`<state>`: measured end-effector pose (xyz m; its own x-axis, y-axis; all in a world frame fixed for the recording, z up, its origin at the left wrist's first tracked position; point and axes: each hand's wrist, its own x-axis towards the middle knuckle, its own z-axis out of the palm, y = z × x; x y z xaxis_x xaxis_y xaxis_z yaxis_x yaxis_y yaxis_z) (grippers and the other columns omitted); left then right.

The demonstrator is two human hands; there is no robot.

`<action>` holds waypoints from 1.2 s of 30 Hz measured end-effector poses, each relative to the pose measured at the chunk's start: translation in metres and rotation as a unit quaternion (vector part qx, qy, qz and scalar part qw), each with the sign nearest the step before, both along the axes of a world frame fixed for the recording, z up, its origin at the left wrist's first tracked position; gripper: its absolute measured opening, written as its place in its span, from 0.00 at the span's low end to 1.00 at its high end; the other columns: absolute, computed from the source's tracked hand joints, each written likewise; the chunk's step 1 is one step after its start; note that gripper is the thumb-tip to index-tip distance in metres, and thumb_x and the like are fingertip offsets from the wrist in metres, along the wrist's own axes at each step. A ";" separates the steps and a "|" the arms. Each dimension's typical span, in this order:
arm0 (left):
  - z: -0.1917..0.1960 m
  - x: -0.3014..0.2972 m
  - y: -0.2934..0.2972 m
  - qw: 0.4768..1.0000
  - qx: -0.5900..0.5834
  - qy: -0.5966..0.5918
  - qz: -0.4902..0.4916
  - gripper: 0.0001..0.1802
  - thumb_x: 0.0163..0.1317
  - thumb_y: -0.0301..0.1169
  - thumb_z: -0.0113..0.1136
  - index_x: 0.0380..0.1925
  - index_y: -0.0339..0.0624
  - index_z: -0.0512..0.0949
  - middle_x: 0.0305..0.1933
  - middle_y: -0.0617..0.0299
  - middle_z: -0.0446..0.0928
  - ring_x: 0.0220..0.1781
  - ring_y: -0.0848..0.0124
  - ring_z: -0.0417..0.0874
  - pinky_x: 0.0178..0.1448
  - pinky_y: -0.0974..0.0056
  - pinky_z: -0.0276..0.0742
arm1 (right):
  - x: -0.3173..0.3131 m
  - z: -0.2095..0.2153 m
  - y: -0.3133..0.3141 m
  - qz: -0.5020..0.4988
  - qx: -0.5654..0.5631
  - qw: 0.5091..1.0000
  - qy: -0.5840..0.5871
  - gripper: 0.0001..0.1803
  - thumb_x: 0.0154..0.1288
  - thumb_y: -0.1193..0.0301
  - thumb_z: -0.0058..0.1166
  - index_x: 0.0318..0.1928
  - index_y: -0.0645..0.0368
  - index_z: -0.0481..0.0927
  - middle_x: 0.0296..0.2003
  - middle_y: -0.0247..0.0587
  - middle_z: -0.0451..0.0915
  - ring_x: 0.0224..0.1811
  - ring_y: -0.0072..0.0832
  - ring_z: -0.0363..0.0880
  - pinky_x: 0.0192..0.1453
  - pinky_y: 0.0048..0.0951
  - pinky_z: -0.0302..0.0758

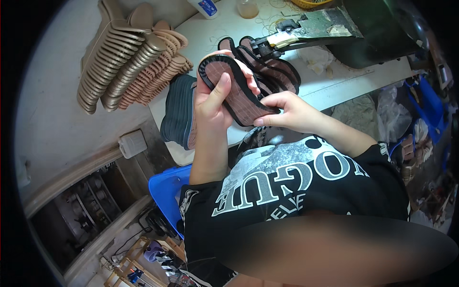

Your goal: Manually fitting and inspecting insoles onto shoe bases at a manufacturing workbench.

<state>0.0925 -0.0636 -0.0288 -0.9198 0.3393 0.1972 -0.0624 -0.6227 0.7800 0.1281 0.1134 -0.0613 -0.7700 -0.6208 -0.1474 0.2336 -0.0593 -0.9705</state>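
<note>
A pinkish-brown shoe insole (237, 100) with pale lines and black edge binding is held tilted above the table's near edge. My left hand (213, 103) grips its rounded upper end, thumb across the face and fingers behind. At the lower end, my right hand (289, 112) pinches the bound edge between thumb and fingers. Just beyond my hands, several similar black-edged insoles (289, 79) lie in a loose pile on the table, partly hidden by the held one. To the left of my left forearm, a stack of dark-edged insoles (176, 115) leans along the table edge.
A green sewing machine (318, 28) reaches over the white table (334, 91). Beige and gold shoe soles (129, 62) are stacked at the far left. A white bottle (205, 8) and a jar (247, 8) stand at the back. A blue bin (165, 193) sits below left, plastic bags (393, 107) at right.
</note>
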 end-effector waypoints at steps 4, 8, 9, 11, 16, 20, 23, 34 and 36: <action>-0.010 0.010 -0.016 0.998 0.051 0.039 -0.002 0.20 0.70 0.31 0.44 0.61 0.46 0.61 0.43 0.48 0.70 0.40 0.61 0.75 0.43 0.54 0.76 | 0.007 -0.007 -0.003 0.036 0.050 0.989 0.136 0.14 0.57 0.71 0.61 0.42 0.65 0.79 0.33 0.42 0.82 0.37 0.25 0.79 0.46 0.26 0.73; -0.008 0.021 -0.030 0.986 -0.030 0.163 0.021 0.18 0.68 0.29 0.48 0.57 0.45 0.65 0.45 0.48 0.70 0.41 0.56 0.78 0.45 0.51 0.79 | 0.009 -0.016 -0.006 0.039 0.110 0.967 0.227 0.15 0.53 0.77 0.59 0.44 0.65 0.78 0.38 0.48 0.81 0.41 0.40 0.80 0.48 0.32 0.74; -0.006 0.025 -0.032 0.984 -0.034 0.174 0.027 0.18 0.67 0.29 0.51 0.56 0.43 0.64 0.47 0.47 0.70 0.42 0.54 0.80 0.46 0.51 0.80 | 0.009 -0.017 -0.008 0.021 0.112 0.962 0.249 0.15 0.52 0.77 0.58 0.44 0.64 0.79 0.38 0.49 0.81 0.41 0.42 0.81 0.48 0.34 0.75; -0.004 0.033 -0.039 0.979 -0.067 0.182 0.059 0.19 0.67 0.30 0.51 0.57 0.43 0.64 0.49 0.47 0.70 0.43 0.54 0.80 0.47 0.51 0.79 | 0.009 -0.016 -0.013 0.036 0.107 0.960 0.257 0.15 0.53 0.78 0.58 0.44 0.64 0.79 0.38 0.48 0.81 0.41 0.42 0.81 0.47 0.33 0.75; -0.012 0.045 -0.069 0.860 -0.398 0.075 0.310 0.29 0.66 0.41 0.55 0.60 0.35 0.60 0.53 0.50 0.70 0.55 0.65 0.73 0.60 0.60 0.67 | 0.006 -0.005 -0.018 0.086 0.055 0.966 0.238 0.13 0.56 0.73 0.60 0.40 0.67 0.76 0.32 0.49 0.80 0.33 0.39 0.80 0.40 0.32 0.74; -0.062 0.080 -0.114 0.479 -0.835 0.006 0.271 0.27 0.56 0.39 0.63 0.54 0.41 0.69 0.53 0.53 0.68 0.56 0.56 0.68 0.59 0.50 0.62 | -0.015 0.010 -0.038 0.050 0.233 0.939 0.248 0.27 0.54 0.57 0.65 0.42 0.67 0.71 0.25 0.52 0.75 0.25 0.41 0.73 0.31 0.35 0.70; -0.083 0.092 -0.111 0.429 -0.847 0.050 0.309 0.27 0.45 0.34 0.69 0.48 0.43 0.73 0.51 0.56 0.67 0.56 0.54 0.65 0.58 0.48 0.58 | -0.031 -0.039 -0.042 0.005 0.376 0.866 0.330 0.41 0.54 0.57 0.63 0.61 0.67 0.59 0.25 0.54 0.78 0.29 0.46 0.79 0.35 0.41 0.75; -0.066 0.098 -0.125 0.529 -0.756 0.054 0.381 0.14 0.44 0.29 0.68 0.33 0.40 0.78 0.41 0.57 0.72 0.48 0.57 0.70 0.51 0.55 0.66 | -0.024 -0.007 -0.030 -0.033 0.293 0.927 0.230 0.34 0.58 0.63 0.61 0.62 0.60 0.64 0.20 0.40 0.75 0.22 0.31 0.76 0.29 0.30 0.72; -0.057 0.097 -0.123 0.514 -0.754 0.080 0.401 0.11 0.45 0.28 0.68 0.29 0.38 0.79 0.40 0.57 0.74 0.48 0.57 0.71 0.51 0.58 0.68 | -0.023 -0.006 -0.025 -0.032 0.195 0.952 0.233 0.23 0.60 0.66 0.59 0.54 0.60 0.74 0.21 0.36 0.76 0.21 0.24 0.74 0.28 0.25 0.71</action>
